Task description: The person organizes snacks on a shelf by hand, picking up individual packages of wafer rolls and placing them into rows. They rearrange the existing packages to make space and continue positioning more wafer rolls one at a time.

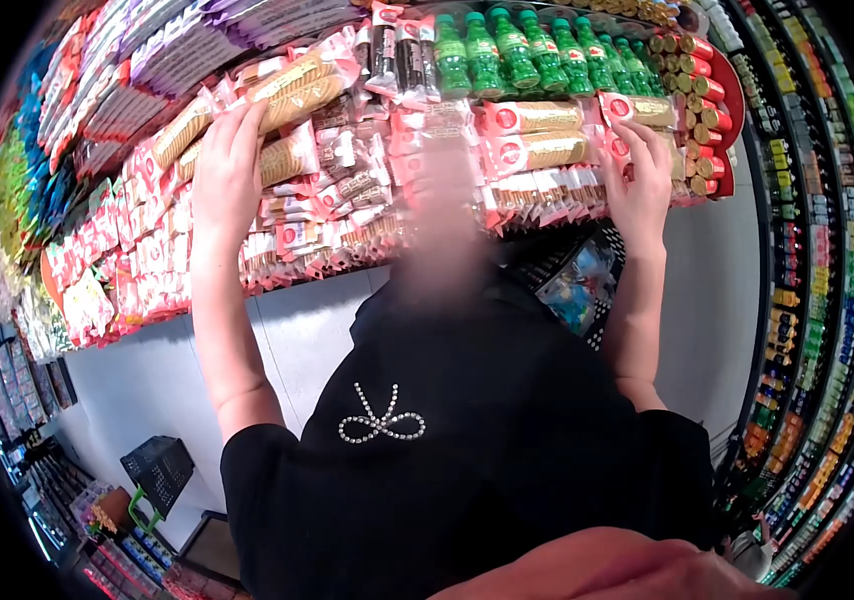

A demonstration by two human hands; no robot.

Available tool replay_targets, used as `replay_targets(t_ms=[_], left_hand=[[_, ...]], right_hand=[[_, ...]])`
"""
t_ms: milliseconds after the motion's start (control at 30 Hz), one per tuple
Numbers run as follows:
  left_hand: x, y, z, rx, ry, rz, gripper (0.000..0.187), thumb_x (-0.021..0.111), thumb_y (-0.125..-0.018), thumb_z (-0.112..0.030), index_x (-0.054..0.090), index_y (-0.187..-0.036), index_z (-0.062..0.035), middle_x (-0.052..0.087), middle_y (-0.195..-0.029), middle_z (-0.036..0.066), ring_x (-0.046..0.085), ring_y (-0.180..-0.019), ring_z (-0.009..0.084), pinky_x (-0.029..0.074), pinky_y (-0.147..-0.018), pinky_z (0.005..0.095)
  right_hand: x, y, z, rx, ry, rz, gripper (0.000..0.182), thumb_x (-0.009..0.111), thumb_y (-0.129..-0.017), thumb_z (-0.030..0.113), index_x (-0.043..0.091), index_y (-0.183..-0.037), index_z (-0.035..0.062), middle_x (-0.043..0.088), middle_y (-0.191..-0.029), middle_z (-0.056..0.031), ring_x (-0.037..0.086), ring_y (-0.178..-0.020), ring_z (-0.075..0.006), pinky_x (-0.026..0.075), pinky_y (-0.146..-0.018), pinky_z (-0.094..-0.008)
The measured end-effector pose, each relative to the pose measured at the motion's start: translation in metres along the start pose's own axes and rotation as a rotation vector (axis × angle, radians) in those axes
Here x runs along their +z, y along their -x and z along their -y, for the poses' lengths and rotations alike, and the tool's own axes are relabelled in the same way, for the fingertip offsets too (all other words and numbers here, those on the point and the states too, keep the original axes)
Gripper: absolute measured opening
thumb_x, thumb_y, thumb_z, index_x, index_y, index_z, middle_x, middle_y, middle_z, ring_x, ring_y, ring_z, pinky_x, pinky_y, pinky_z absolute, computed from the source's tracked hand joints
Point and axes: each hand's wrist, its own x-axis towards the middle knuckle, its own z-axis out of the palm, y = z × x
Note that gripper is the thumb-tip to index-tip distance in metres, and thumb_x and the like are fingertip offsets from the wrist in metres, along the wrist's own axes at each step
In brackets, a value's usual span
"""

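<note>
i can't read any text from here. the red-and-white biscuit packs (537, 118) show only round red logos, the green bottles (512, 50) carry red labels, and the shelf stock on the right (827, 250) is too small and blurred to make out.

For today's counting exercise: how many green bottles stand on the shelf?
7 green bottles, in one row along the shelf's top edge, from beside the dark packets rightward to the gold cans. More may be hidden behind them.
</note>
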Motion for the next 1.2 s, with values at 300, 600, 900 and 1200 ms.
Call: replay_targets(t_ms=[300, 600, 900, 1200], left_hand=[[-0.001, 0.001, -0.008, -0.029, 0.060, -0.217, 0.038, 0.051, -0.082, 0.006, 0.054, -0.119, -0.0023, 0.058, -0.112, 0.015, 0.055, -0.105, 0.0311, 0.042, -0.091, 0.0397], [-0.004, -0.017, -0.094, 0.113, 0.314, -0.381, 0.042, 0.049, -0.079, 0.012, 0.053, -0.119, 0.0019, 0.060, -0.112, 0.015, 0.058, -0.102, 0.0304, 0.044, -0.090, 0.0387], [0.036, -0.050, -0.165, 0.348, 0.446, -0.195, 0.042, 0.056, -0.072, 0.002, 0.055, -0.113, 0.0036, 0.058, -0.108, 0.015, 0.055, -0.095, 0.0309, 0.045, -0.083, 0.0403], [0.065, -0.072, -0.193, 0.350, 0.146, -0.113, 0.040, 0.057, -0.070, -0.008, 0.057, -0.108, 0.0026, 0.057, -0.104, 0.012, 0.054, -0.093, 0.0265, 0.045, -0.082, 0.0381]], right_hand=[[-0.022, 0.015, -0.028, 0.172, 0.135, -0.164, 0.026, 0.062, -0.083, 0.013, 0.060, -0.108, 0.0053, 0.057, -0.108, -0.0124, 0.051, -0.104, -0.0308, 0.039, -0.091, -0.0399], [-0.020, 0.034, -0.042, 0.437, 0.128, -0.179, 0.025, 0.053, -0.085, 0.004, 0.059, -0.109, 0.0065, 0.054, -0.108, -0.0147, 0.053, -0.100, -0.0320, 0.041, -0.090, -0.0398], [-0.030, 0.006, -0.054, 0.013, 0.356, 0.237, 0.049, 0.050, -0.064, -0.010, 0.059, -0.108, 0.0097, 0.055, -0.114, -0.0080, 0.048, -0.106, -0.0332, 0.040, -0.091, -0.0416], [-0.031, 0.012, -0.065, -0.033, 0.418, 0.261, 0.039, 0.048, -0.075, -0.002, 0.052, -0.113, 0.0086, 0.053, -0.117, -0.0077, 0.045, -0.114, -0.0302, 0.034, -0.099, -0.0457]])
